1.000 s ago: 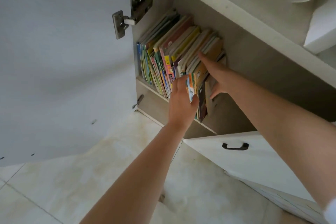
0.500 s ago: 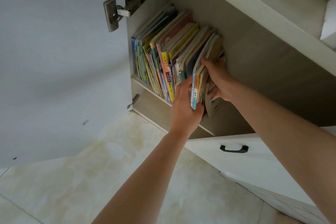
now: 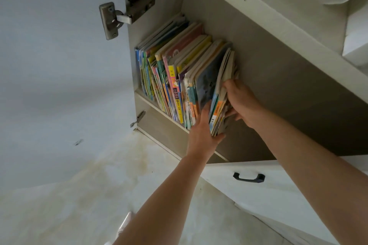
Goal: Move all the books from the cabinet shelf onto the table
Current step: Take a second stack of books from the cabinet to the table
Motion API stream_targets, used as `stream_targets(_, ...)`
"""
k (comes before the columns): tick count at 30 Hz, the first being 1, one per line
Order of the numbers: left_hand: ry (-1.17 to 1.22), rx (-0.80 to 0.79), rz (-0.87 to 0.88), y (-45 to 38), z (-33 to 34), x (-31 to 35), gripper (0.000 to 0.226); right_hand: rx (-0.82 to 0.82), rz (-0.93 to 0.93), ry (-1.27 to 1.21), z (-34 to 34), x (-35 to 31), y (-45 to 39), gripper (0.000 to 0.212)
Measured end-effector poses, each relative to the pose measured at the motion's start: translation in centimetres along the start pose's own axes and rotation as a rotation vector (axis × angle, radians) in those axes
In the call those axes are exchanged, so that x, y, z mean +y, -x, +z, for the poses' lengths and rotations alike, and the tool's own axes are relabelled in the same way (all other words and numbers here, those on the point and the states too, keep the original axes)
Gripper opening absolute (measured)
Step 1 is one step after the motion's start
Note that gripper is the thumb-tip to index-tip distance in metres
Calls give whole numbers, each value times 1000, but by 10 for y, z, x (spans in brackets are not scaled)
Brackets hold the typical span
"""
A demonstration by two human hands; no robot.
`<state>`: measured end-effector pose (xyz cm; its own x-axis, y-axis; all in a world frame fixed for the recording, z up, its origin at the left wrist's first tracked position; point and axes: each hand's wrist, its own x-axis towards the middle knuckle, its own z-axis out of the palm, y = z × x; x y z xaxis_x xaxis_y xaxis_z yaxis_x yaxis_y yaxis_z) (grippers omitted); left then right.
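Yellow spine [image 3: 172, 83] 小学语文 | both hands [image 3: 201, 135] [image 3: 242, 101] grip end books [image 3: 220, 113]

Bright spines on the row of thin paperback books [image 3: 175, 77]: yellow, pink, green, blue, orange. At three o'clock of them, beige cabinet wall [image 3: 278, 89]. At five o'clock, black handle [image 3: 249, 177] on white drawer [image 3: 278, 191]. Silver-grey hinge [image 3: 127, 10] at eleven.

A row of books [image 3: 169, 77] stands on the cabinet shelf [image 3: 157, 108], leaning to the left. At the right end, the left hand [image 3: 203, 131] and the right hand [image 3: 242, 101] hold a thin bundle [image 3: 221, 101] from both sides. The door [image 3: 59, 65] stands open at left. A drawer [image 3: 249, 183] with a black handle [image 3: 249, 177] is near, on the right.
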<state>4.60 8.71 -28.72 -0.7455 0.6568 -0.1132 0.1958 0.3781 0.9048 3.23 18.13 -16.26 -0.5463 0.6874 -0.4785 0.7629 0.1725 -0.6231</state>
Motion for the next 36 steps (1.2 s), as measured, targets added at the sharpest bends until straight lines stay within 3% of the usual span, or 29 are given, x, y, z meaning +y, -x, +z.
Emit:
stream_targets(5,-16,201,33,9,9,-4,87,-71,-84,-17,2,6,11,19)
stream_targets(8,16,270,1,24,7,-6,79,-93,-95,-71,3,12,17,36)
stream_targets(10,24,304,-20,30,4,-11,73,-98,-53,-159,2,12,19,50)
stream_targets(13,57,305,-64,35,-3,-17,63,-77,100,-283,-1,10,19,37)
stream_targets(17,53,222,-68,31,-15,-23,72,-29,198,-211,6,11,12,37)
stream_targets(21,12,250,-4,17,-17,-30,92,-15,190,-255,8,12,6,48)
stream_targets(27,60,305,21,12,-1,-18,79,38,209,-225,4,16,-6,54)
stream_targets(36,60,337,61,6,14,0,90,88,181,-206,0,17,-10,51)
